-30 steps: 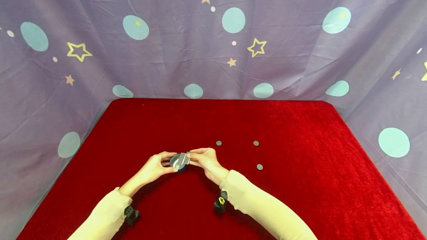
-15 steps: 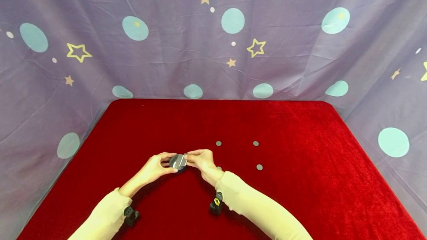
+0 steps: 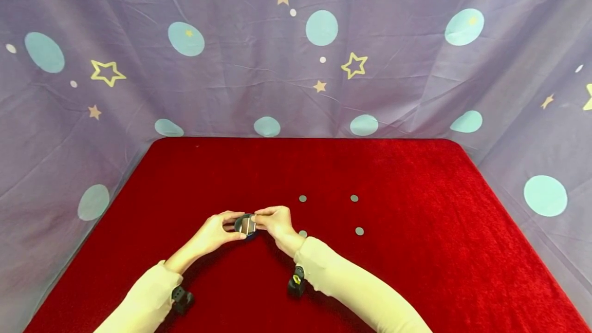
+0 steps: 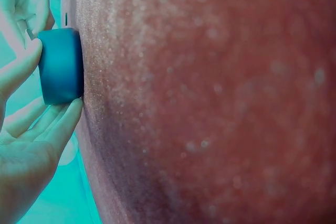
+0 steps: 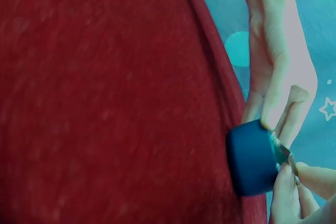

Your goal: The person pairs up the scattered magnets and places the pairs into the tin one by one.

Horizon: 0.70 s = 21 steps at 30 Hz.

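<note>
My left hand [image 3: 214, 231] grips a small round dark-blue container [image 5: 253, 160] between thumb and fingers, at the table's left centre. In the left wrist view the blue container [image 4: 61, 66] stands on the cloth and shows its smooth side wall. At its right side my right hand [image 3: 277, 224] pinches a small, flat, shiny metal piece [image 3: 248, 225] over the open top. A thin edge of the metal piece [image 5: 284, 151] shows at the rim in the right wrist view. Fingers hide part of the metal piece, and its kind is unclear.
Several flat grey discs lie right of the hands, such as a far disc [image 3: 302, 198] and a right-hand disc [image 3: 359, 231]. A disc [image 3: 302, 234] sits close to my right wrist. Red cloth [image 3: 416, 194] covers the table; a purple curtain [image 3: 259, 40] surrounds it.
My right hand has shifted slightly left, bringing the metal piece farther over the container. A disc near the right wrist has come into view. My left hand keeps its place.
</note>
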### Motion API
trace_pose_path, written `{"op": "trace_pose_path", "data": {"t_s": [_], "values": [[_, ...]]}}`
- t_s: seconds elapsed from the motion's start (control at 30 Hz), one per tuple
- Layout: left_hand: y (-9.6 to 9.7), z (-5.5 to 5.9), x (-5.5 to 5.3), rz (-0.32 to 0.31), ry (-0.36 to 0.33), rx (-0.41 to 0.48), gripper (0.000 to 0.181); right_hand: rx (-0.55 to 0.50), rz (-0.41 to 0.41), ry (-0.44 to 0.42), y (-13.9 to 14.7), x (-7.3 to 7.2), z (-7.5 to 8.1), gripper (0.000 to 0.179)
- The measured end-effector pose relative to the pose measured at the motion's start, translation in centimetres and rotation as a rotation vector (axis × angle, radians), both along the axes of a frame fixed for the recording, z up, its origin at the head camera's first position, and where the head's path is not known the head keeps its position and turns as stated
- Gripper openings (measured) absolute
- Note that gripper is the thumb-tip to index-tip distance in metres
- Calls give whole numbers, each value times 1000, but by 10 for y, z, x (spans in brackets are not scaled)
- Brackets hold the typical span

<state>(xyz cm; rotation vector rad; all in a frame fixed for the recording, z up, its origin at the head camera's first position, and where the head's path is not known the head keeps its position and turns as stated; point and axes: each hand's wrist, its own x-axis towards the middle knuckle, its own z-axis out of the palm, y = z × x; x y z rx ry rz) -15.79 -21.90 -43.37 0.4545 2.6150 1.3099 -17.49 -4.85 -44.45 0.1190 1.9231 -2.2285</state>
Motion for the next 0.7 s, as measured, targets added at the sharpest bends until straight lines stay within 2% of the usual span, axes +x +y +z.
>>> {"op": "trace_pose_path", "data": {"t_s": [0.07, 0.3, 0.53, 0.7], "values": [[-3, -6, -3, -4, 3, 5, 57, 40, 18, 8, 0, -1, 0, 15], [-3, -7, -3, -19, 10, 14, 57, 199, 67, 45, 4, -1, -2, 14], [-3, -7, -2, -23, 1, 42, 57, 189, 76, 82, 5, -3, -9, 17], [-4, -8, -3, -32, 10, 50, 56, 196, 97, 21, 8, -2, -9, 18]]}}
